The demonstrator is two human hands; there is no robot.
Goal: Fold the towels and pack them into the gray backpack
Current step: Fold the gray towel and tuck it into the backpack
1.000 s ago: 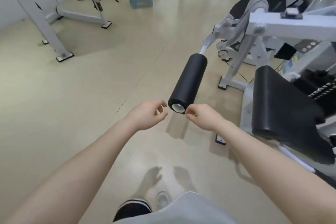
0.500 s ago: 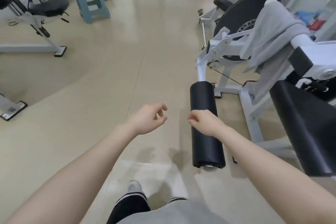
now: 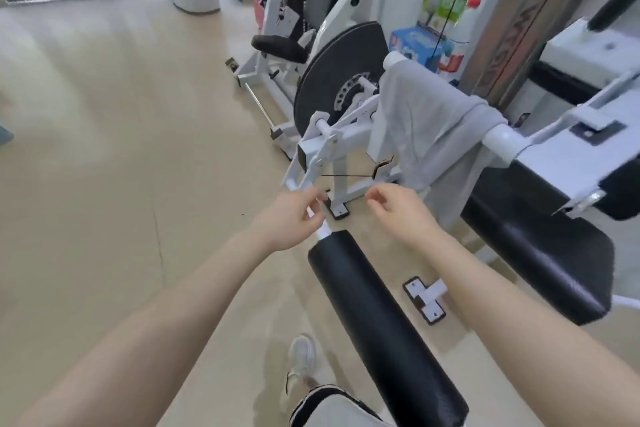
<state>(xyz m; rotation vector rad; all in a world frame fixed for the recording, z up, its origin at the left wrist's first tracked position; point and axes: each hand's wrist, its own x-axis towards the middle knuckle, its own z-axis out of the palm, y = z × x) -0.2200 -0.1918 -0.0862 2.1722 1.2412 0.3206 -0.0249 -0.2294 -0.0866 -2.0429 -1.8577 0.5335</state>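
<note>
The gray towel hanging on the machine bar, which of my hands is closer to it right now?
Right. Your right hand is just below the gray towel, near its hanging edge, not touching. Your left hand is farther left, beside the white frame.

Both forearms are bare, with no sleeves, watch or bracelet visible up to the frame edge. The left hand (image 3: 289, 218) and the right hand (image 3: 401, 210) wear no gloves and no rings that can be seen. Lower down there are light grey shorts with a black-and-white striped hem (image 3: 332, 404) and a white sneaker (image 3: 303, 355).
</note>
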